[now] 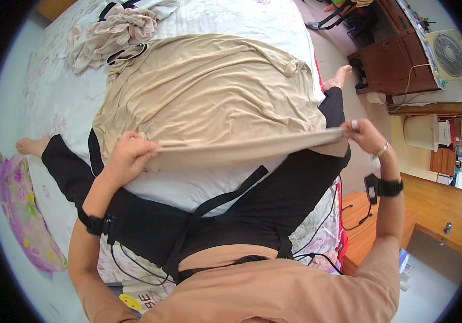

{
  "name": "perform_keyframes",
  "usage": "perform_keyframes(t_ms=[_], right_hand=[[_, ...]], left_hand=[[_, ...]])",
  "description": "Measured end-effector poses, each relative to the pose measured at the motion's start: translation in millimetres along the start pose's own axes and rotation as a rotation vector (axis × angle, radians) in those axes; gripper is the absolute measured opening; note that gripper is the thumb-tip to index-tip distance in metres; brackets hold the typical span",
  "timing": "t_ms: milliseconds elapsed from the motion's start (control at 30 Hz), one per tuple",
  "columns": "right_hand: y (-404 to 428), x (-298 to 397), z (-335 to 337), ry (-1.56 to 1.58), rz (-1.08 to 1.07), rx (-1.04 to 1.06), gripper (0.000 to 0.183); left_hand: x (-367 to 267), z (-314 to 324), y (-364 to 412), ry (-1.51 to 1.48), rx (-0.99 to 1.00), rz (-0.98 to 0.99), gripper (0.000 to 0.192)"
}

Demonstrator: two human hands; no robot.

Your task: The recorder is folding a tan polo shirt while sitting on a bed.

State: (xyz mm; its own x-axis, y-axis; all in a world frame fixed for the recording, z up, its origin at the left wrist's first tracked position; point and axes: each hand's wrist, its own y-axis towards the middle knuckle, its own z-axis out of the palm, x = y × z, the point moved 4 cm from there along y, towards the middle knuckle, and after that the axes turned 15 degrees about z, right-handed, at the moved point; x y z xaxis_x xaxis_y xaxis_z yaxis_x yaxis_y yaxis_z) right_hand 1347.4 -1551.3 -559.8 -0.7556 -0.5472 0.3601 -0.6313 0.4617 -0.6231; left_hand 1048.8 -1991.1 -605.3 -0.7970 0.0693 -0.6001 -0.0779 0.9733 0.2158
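A large beige knit garment (215, 89) is spread wrinkled over the bed before me, its near edge pulled straight between my hands. My left hand (131, 155) pinches the left part of that edge. At the right end, my right hand (362, 135), with a ring and a bracelet, grips the cloth's corner over my right knee. A dark-edged opening (128, 54), perhaps a neckline or cuff, shows at the garment's far left. The cloth between the hands is slightly blurred.
Crumpled clothes (112, 36) lie on the white floral bedsheet (65, 97) at the far left. A purple floral pillow (31, 218) is at the left. Black cables (319, 230) run from bands on my forearms. Right of the bed stand an orange wooden cabinet (360, 210) and a box fan (449, 54).
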Motion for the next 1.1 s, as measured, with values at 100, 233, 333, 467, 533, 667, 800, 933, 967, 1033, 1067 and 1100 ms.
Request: perform_keyframes(t_ms=[100, 233, 333, 467, 533, 667, 800, 933, 967, 1033, 1067, 1100], right_hand=[[51.8, 3.6, -7.1, -0.096, -0.070, -0.082, 0.014], [119.1, -7.0, 4.9, -0.262, -0.020, -0.266, 0.025], [127.6, 21.2, 15.7, -0.461, 0.037, -0.439, 0.043], [122.0, 10.8, 36.4, -0.383, 0.087, -0.449, 0.064], [123.0, -0.8, 55.5, -0.466, 0.140, -0.336, 0.062], [131.6, 3.7, 73.2, -0.865, 0.231, 0.018, 0.038], [161.8, 11.5, 35.4, -0.678, 0.151, -0.235, 0.031], [177.5, 62.8, 18.0, -0.425, -0.149, -0.470, 0.042], [177.9, 79.2, 18.2, -0.361, -0.214, -0.507, 0.044], [188.0, 97.1, 24.7, -0.363, -0.181, -0.490, 0.046], [194.6, 101.6, 27.6, -0.432, -0.155, -0.507, 0.045], [201.4, 100.0, 29.3, -0.504, -0.116, -0.521, 0.044]], left_hand=[[33.2, 3.9, 13.7, -0.041, -0.198, -0.152, 0.011], [55.8, 7.9, 59.8, -0.110, -0.145, -0.285, 0.025], [42.4, 2.8, 75.9, 0.359, -0.154, -0.150, 0.042], [27.1, 24.6, 68.0, 0.332, 0.025, 0.028, 0.057], [23.2, 40.0, 46.1, 0.408, 0.077, 0.074, 0.056], [38.6, 57.5, 12.3, 0.365, 0.308, -0.015, 0.054], [74.0, 27.1, 26.2, 0.178, 0.228, -0.053, 0.040], [113.7, -38.2, 54.6, 0.256, -0.182, -0.146, 0.033], [123.1, -52.6, 59.6, 0.356, -0.233, -0.179, 0.036], [151.7, -67.8, 66.3, 0.477, -0.254, -0.203, 0.041], [164.5, -74.2, 68.3, 0.592, -0.278, -0.221, 0.046], [176.7, -72.9, 74.7, 0.582, -0.272, -0.213, 0.046]])
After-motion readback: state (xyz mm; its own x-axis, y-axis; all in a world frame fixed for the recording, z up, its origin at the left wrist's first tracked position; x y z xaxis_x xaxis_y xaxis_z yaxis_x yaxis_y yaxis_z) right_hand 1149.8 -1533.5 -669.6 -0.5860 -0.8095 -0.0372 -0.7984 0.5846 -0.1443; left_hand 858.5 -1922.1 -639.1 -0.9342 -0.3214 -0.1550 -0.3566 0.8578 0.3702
